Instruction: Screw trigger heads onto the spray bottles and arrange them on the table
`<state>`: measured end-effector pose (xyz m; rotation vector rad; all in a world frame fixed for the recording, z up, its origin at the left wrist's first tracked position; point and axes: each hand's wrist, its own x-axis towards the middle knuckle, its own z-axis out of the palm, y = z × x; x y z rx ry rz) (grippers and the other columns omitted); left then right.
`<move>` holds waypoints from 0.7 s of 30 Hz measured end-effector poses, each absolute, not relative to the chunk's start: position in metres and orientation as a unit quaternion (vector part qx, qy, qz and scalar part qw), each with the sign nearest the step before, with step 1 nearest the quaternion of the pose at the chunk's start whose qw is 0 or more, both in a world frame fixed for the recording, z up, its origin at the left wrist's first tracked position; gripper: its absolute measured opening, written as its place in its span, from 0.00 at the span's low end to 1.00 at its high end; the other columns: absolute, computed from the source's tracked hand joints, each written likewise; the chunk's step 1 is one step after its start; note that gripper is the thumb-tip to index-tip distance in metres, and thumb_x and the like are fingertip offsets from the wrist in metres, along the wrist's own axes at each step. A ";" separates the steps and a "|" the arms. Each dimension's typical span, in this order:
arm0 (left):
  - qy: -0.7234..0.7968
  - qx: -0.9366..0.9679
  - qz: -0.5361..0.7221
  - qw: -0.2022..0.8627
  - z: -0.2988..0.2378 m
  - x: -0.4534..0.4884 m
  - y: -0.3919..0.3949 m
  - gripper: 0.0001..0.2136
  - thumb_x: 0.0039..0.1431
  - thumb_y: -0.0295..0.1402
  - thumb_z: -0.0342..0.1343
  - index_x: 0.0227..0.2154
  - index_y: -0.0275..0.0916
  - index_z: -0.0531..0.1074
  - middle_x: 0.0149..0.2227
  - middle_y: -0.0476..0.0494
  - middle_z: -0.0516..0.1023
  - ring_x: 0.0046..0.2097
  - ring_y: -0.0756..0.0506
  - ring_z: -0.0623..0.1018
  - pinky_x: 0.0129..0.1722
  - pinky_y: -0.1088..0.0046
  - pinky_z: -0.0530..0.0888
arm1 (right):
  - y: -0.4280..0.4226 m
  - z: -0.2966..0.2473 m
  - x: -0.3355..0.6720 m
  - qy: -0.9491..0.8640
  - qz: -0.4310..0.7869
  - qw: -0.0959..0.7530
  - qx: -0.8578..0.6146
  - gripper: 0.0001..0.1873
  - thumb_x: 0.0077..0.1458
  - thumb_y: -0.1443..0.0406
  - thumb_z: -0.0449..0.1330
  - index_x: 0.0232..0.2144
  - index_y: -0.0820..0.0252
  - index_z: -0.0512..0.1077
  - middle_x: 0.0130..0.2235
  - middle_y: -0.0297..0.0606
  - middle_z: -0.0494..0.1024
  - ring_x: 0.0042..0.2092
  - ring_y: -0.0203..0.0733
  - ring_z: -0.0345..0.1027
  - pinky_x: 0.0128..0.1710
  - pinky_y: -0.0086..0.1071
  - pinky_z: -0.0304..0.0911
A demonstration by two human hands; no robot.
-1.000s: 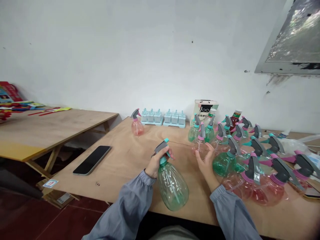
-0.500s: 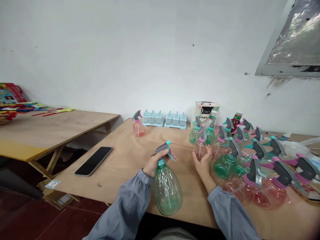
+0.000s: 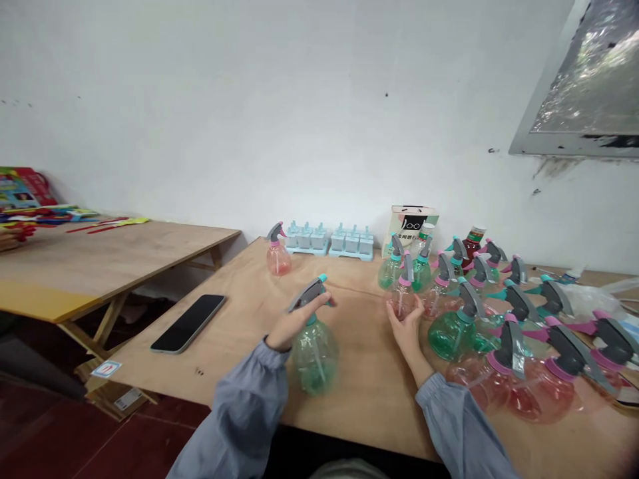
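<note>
The right hand [image 3: 407,327] newly cups a pink spray bottle [image 3: 401,297] well right of a black smartphone [image 3: 188,324] as the left hand [image 3: 297,320], gripping a green spray bottle [image 3: 315,359] nearer that phone, shifts it leftward over the wooden tabletop [image 3: 362,382], both hands now occupied with rounded, translucent plastic.

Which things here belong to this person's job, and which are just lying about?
In use:
green spray bottle, held by left hand
pink spray bottle, right hand at its body
likely the other spray bottles

Apparently just lying about:
phone
light-blue molds
printed bag
</note>
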<state>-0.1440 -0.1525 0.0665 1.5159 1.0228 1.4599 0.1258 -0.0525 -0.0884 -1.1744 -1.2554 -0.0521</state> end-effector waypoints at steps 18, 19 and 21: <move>0.626 0.519 0.582 0.022 -0.027 -0.291 -0.112 0.25 0.52 0.54 0.57 0.42 0.37 0.74 0.43 0.37 0.80 0.50 0.34 0.79 0.56 0.54 0.72 | -0.034 -0.093 0.137 -0.534 0.026 0.667 -0.519 0.54 0.46 0.40 0.65 0.61 0.69 0.52 0.58 0.64 0.62 0.61 0.62 0.60 0.61 0.58 0.57; 0.641 0.515 0.569 -0.010 -0.035 -0.293 -0.111 0.27 0.51 0.54 0.58 0.45 0.37 0.72 0.45 0.36 0.78 0.52 0.33 0.78 0.56 0.53 0.72 | -0.036 -0.094 0.137 -0.536 0.019 0.663 -0.523 0.54 0.45 0.39 0.65 0.61 0.69 0.53 0.58 0.62 0.63 0.60 0.63 0.60 0.61 0.59 0.57; 0.690 0.486 0.532 -0.073 -0.042 -0.299 -0.104 0.32 0.47 0.53 0.62 0.49 0.35 0.69 0.50 0.32 0.74 0.56 0.29 0.74 0.57 0.49 0.70 | -0.040 -0.097 0.134 -0.540 0.007 0.647 -0.538 0.56 0.41 0.36 0.66 0.59 0.67 0.56 0.56 0.59 0.63 0.59 0.64 0.60 0.60 0.61 0.57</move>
